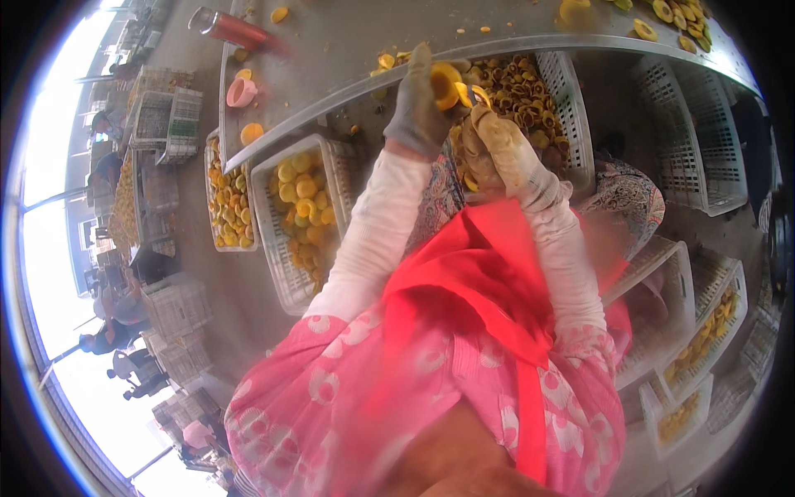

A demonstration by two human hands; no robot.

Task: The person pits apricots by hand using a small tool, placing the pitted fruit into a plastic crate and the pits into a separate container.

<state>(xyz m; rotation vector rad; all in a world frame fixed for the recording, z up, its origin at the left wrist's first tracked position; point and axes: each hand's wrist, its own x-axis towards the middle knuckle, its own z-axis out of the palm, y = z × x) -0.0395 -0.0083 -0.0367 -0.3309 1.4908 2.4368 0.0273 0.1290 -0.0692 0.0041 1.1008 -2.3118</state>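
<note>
My left hand (417, 102), in a grey-coated glove, holds a yellow peach half (445, 87), its hollowed cut face showing. Close beside it, my right hand (497, 140) wears a stained beige glove. Its fingers close on a small tool (471, 97), mostly hidden, whose dark end meets a curved yellow strip of peach (463, 93). Both hands are together just off the near edge of the metal table (348, 31). Beneath them stands a white plastic crate (568, 118) full of brownish-yellow peach scraps (518, 93).
A crate (289, 292) of whole-looking peaches is at left, with a crate of peach halves (230, 205) beyond. On the table lie a red bottle (239, 31), a pink cup (241, 92) and peach halves (680, 15). More crates (702, 136) stand right; people (115, 329) work far left.
</note>
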